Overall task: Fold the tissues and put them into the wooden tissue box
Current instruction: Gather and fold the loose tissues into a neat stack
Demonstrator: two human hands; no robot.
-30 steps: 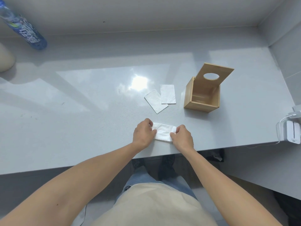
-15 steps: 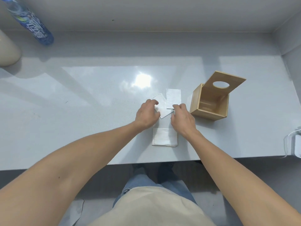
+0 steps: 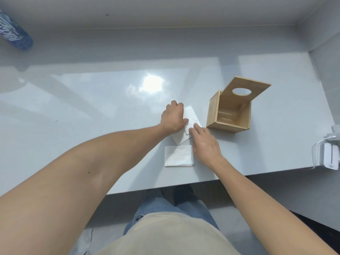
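Head view: we note both hands, left (image 3: 173,117) and right (image 3: 204,142), flat and open-fingered on two overlapping tissues (image 3: 191,116), seemingly ungripped, left of the wooden box (image 3: 229,115).

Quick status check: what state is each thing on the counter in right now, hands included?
Wooden box: lid tipped open, inside looks empty.
Folded tissue: flat near the counter edge, untouched.
Two tissues: overlapping, under both hands.
Left hand: pressing on them.
Right hand: fingers on them.
Bottle: lying on its side, far left.
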